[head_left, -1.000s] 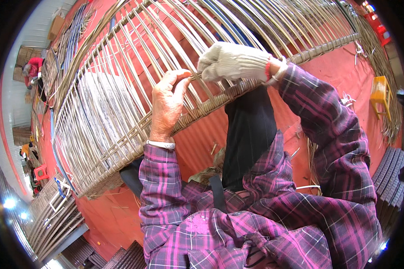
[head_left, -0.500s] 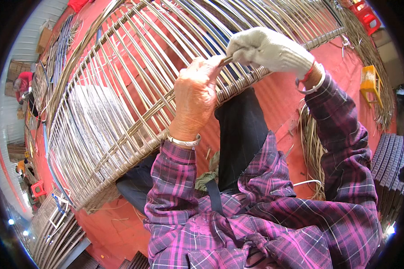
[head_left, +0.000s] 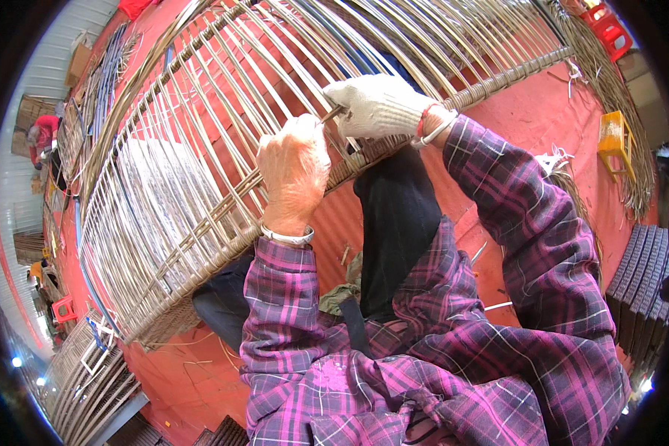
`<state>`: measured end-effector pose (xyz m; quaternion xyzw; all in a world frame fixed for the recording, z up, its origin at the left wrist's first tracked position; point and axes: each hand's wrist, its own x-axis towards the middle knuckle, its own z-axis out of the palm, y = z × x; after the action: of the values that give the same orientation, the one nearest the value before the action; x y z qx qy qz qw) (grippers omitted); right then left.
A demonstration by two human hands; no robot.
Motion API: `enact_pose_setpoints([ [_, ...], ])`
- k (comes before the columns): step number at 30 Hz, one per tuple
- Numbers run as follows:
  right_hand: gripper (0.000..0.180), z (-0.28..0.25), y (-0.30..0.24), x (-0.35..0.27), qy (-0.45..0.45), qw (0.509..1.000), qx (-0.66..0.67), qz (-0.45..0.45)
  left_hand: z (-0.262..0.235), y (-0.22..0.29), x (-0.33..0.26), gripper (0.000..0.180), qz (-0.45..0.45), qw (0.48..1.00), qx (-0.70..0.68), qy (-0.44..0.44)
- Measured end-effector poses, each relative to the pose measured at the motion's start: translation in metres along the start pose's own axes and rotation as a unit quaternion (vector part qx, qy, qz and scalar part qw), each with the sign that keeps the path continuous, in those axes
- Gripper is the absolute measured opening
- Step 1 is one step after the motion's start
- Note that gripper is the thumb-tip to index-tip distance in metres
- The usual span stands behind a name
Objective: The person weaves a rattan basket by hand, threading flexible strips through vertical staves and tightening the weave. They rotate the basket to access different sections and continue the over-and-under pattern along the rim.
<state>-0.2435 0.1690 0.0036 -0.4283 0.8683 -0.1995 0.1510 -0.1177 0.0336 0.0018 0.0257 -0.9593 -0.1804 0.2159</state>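
A large wicker frame (head_left: 181, 288) lies slanted in front of me, with many thin slats across it and a wrapped border on its near side. My left hand (head_left: 296, 167), bare, is closed at the slats beside that border. In a white knitted glove, my right hand (head_left: 383, 105) is closed just to its right. A short piece of brown wicker strand (head_left: 334, 114) shows between the two hands, gripped by both. Woven strands (head_left: 214, 214) run along the slats from my left hand to the lower left. My fingertips are partly hidden.
My dark-trousered knee (head_left: 398, 201) is against the near border. A yellow stool (head_left: 615, 145) and a red stool (head_left: 608, 31) stand at the right, near bundled strands (head_left: 632, 175). Dark stacked strips (head_left: 641, 271) lie lower right. Another person (head_left: 44, 139) bends at the far left.
Both hands have shifted left and slightly down along the border. My right hand has moved farther, with its forearm swinging inward. The strand stays between the hands.
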Motion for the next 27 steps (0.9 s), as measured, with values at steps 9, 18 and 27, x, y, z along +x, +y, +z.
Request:
enact_pose_setpoints([
  [9, 0.020, 0.002, 0.007, -0.003, 0.018, 0.998, 0.045, -0.035, -0.007, 0.003, -0.014, 0.011, -0.096, 0.993, -0.063, -0.019],
  [18, 0.021, -0.018, 0.023, -0.008, -0.134, 0.943, 0.305, -0.021, 0.030, 0.000, -0.003, 0.005, -0.076, 0.984, -0.154, 0.049],
  [27, 0.015, -0.044, 0.074, -0.052, -0.029, 0.961, 0.275, 0.001, 0.025, 0.011, -0.007, 0.022, 0.028, 0.992, -0.046, 0.118],
])
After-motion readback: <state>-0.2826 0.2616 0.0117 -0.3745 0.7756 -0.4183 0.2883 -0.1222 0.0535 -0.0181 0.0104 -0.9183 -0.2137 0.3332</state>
